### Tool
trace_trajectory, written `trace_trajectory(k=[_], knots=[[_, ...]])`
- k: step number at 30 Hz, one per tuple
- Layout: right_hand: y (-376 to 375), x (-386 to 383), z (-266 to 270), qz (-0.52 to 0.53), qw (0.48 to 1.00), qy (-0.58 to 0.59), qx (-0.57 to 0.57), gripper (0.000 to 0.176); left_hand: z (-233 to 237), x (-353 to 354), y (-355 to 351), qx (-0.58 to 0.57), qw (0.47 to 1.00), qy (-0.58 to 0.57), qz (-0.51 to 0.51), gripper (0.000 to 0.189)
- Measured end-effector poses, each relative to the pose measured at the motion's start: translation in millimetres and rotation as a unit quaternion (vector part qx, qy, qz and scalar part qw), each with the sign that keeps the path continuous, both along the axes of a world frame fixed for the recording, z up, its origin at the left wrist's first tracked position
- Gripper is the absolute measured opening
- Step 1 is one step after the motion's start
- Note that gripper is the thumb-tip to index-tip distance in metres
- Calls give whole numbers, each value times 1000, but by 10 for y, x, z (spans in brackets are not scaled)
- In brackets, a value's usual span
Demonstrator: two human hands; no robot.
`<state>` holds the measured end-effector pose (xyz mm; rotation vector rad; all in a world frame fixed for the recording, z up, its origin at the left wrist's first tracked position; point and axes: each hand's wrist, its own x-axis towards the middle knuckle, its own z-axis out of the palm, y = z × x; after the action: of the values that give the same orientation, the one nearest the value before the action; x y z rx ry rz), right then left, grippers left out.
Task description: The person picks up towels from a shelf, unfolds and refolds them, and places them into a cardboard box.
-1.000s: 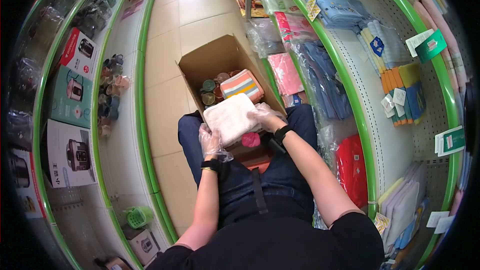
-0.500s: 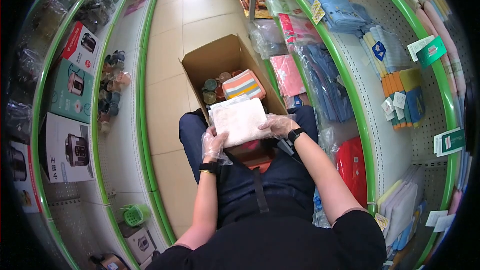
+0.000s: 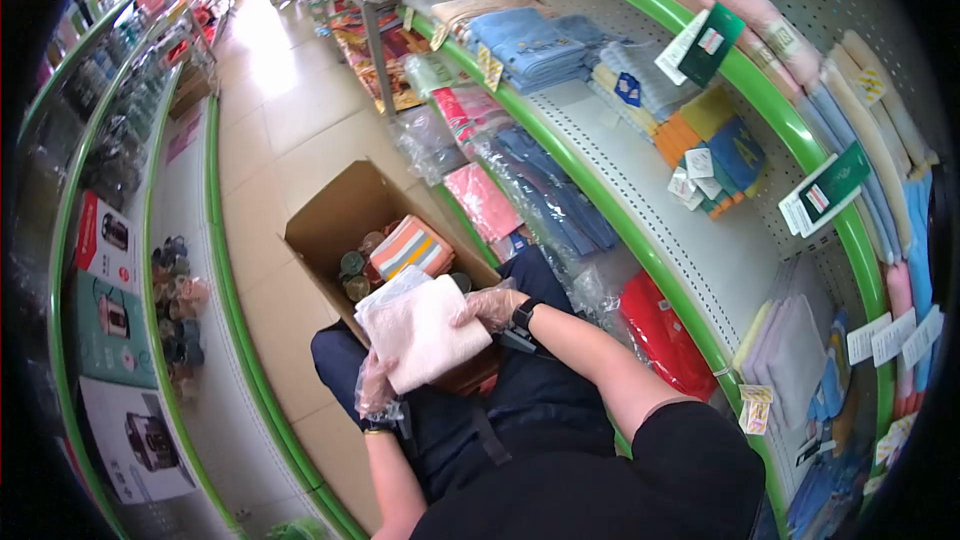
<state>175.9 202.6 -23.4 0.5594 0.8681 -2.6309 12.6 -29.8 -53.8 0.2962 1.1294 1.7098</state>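
A folded pale pink towel is held over my lap, at the near end of an open cardboard box. My left hand, in a clear plastic glove, grips its lower left edge. On its upper right side, my right hand, gloved too, has thumb and fingers closed on the cloth. A whitish folded cloth lies under the towel's far edge. Inside the box are an orange, white and grey striped towel and several small round jars.
Green-edged shelves with folded towels and tags rise on the right. Bagged jeans and a red packet lie on the low right shelf. Boxed appliances and small cups stand on the left shelves.
The view has swung toward the right shelves, so the box and hands appear lower and further left. The pink towel is now tilted, with both hands still on it.
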Motion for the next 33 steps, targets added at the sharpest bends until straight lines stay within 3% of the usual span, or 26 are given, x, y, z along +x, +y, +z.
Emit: trace_trajectory(k=[4,5,6,7,9,10,11,12,14,16,17,18,22,25,27,32,33], knots=[[56,168,88,-11,1000,-3,15,48,5,56,-2,62,994,-78,-43,74],[117,248,51,4,964,100,248,47,-18,67,20,65,994,-80,-49,74],[163,302,36,21,864,194,464,47,-52,72,21,64,994,-73,-59,74],[130,308,248,19,863,191,467,47,-100,74,5,63,993,-68,-66,74],[28,321,749,-51,951,109,287,42,-273,32,11,51,994,-90,-31,70],[106,361,985,-42,954,128,269,41,-243,-17,13,33,990,-115,-80,70],[140,448,1332,-56,908,96,405,39,-202,-36,25,16,982,-139,-128,70],[252,528,1390,-94,888,35,450,40,-146,-29,41,44,978,-154,-132,74],[449,682,1579,-253,868,52,424,45,-54,26,43,39,984,-132,-113,78],[589,728,2053,-367,870,106,311,45,62,71,54,20,990,-108,-84,82],[694,787,2187,-409,838,142,332,42,75,77,50,23,990,-110,-82,82],[762,834,2331,-460,830,101,299,39,79,76,44,26,989,-122,-79,80],[1556,1012,1864,-516,792,168,279,36,4,53,56,31,988,-138,-65,72],[1909,989,1630,-608,753,88,237,35,-64,31,73,-8,992,-121,-37,67],[2075,1001,1575,-644,762,-1,73,28,-102,25,83,-5,992,-120,-33,66],[2299,1033,1395,-683,728,-47,25,27,-154,10,71,-11,992,-123,-21,63],[2298,1057,1363,-687,721,-49,78,26,-159,4,68,-11,992,-125,-21,63]])
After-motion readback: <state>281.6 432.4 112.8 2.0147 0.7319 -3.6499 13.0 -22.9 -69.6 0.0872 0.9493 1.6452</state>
